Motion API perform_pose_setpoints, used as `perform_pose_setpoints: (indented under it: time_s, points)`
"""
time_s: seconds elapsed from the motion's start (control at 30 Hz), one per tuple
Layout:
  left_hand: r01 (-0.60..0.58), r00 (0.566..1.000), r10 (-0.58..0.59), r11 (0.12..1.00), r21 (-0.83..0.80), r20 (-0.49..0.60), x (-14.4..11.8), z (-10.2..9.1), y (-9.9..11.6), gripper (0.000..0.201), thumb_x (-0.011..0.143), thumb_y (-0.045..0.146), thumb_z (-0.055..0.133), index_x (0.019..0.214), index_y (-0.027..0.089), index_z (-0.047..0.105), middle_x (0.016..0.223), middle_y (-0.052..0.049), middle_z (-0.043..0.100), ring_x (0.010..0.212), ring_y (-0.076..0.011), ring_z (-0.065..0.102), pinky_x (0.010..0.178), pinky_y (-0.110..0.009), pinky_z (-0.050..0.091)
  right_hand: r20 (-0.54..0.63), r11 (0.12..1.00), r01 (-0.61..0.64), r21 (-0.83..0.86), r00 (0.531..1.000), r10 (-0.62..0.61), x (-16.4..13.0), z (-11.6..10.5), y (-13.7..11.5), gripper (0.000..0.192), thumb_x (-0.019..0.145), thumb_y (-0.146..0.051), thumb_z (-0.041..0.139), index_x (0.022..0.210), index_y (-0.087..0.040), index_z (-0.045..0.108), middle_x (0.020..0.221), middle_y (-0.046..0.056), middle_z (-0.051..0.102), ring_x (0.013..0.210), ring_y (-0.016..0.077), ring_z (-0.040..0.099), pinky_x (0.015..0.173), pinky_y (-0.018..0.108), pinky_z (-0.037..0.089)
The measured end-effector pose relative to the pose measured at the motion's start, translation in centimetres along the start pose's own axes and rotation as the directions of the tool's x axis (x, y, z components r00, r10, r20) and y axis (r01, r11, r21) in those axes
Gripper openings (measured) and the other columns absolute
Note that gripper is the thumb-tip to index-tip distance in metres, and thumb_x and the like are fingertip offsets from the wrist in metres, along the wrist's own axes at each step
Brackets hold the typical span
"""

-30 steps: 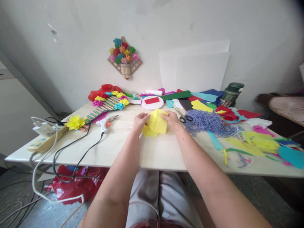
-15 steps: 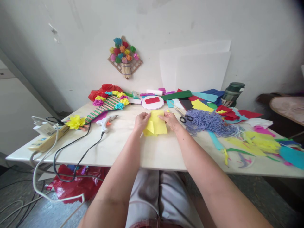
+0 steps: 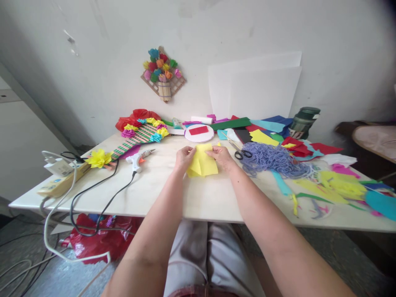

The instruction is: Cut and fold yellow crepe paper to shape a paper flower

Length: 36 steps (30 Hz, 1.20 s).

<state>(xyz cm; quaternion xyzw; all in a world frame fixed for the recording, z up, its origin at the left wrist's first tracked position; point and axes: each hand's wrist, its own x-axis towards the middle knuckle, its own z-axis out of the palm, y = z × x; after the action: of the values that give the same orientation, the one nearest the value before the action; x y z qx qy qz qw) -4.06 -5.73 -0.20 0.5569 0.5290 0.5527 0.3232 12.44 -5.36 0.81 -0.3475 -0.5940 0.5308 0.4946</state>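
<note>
A piece of yellow crepe paper [image 3: 202,163] hangs between my two hands over the middle of the table, creased and partly folded. My left hand [image 3: 185,156] pinches its left edge, and my right hand [image 3: 221,156] pinches its upper right edge. Just beyond the paper lies a white oval disc [image 3: 204,138] with a red rectangle [image 3: 198,130] on it. To the right of my right hand are scissors with black handles [image 3: 243,154], beside a heap of purple yarn [image 3: 272,159].
On the left lie a glue gun [image 3: 135,161], a striped fan-shaped piece with paper flowers [image 3: 136,140] and a power strip [image 3: 63,179] with trailing cables. Coloured paper scraps [image 3: 340,185] cover the right side, near a dark green jar [image 3: 305,122]. White sheets [image 3: 253,88] lean on the wall.
The small flap on the lower left of the yellow paper has flattened or shifted. My hands stay in nearly the same place, both still pinching the paper.
</note>
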Motion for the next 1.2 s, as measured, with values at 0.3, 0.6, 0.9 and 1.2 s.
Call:
perform_pose_setpoints:
  time_s: [0.3, 0.6, 0.9, 1.2]
  points:
    - [0.045, 0.998, -0.051, 0.985, -0.169, -0.031, -0.14, 0.16, 0.51, 0.028, 0.063, 0.043, 0.059, 0.067, 0.015, 0.056, 0.052, 0.0, 0.055, 0.049, -0.0122, 0.052, 0.044, -0.021, 0.039, 0.084, 0.998, -0.012, 0.062, 0.996, 0.007, -0.29, 0.33, -0.11, 0.032, 0.059, -0.037, 0.067, 0.084, -0.017, 0.065, 0.078, 0.004, 0.068, 0.07, 0.0193, 0.062, 0.069, 0.033, 0.049]
    - [0.04, 0.996, -0.051, 0.987, -0.153, -0.067, -0.1, 0.1, 0.29, 0.026, 0.062, 0.041, 0.058, 0.064, 0.015, 0.056, 0.054, 0.001, 0.054, 0.049, -0.0101, 0.05, 0.044, -0.019, 0.036, 0.046, 0.997, 0.041, 0.058, 0.998, -0.043, -0.13, 0.61, 0.18, 0.031, 0.062, -0.035, 0.065, 0.087, -0.018, 0.067, 0.076, 0.003, 0.068, 0.071, 0.0198, 0.063, 0.07, 0.034, 0.049]
    - [0.085, 0.994, -0.097, 0.965, -0.247, -0.039, -0.35, 0.07, 0.41, 0.025, 0.061, 0.039, 0.059, 0.063, 0.014, 0.055, 0.055, 0.001, 0.054, 0.048, -0.01, 0.05, 0.044, -0.02, 0.039, 0.025, 0.99, 0.099, 0.104, 0.994, -0.102, -0.07, 0.9, 0.07, 0.036, 0.06, -0.033, 0.066, 0.092, -0.019, 0.067, 0.084, 0.002, 0.068, 0.077, 0.0193, 0.063, 0.075, 0.035, 0.048]
    - [0.106, 0.994, -0.105, 0.946, -0.306, 0.017, -0.58, -0.05, 0.44, 0.027, 0.061, 0.04, 0.061, 0.063, 0.014, 0.053, 0.053, 0.001, 0.055, 0.046, -0.0099, 0.05, 0.044, -0.021, 0.039, 0.011, 0.994, 0.106, -0.039, 0.994, -0.106, 0.06, 0.38, 0.19, 0.026, 0.06, -0.024, 0.065, 0.085, -0.02, 0.069, 0.086, 0.003, 0.068, 0.084, 0.0185, 0.061, 0.08, 0.035, 0.045]
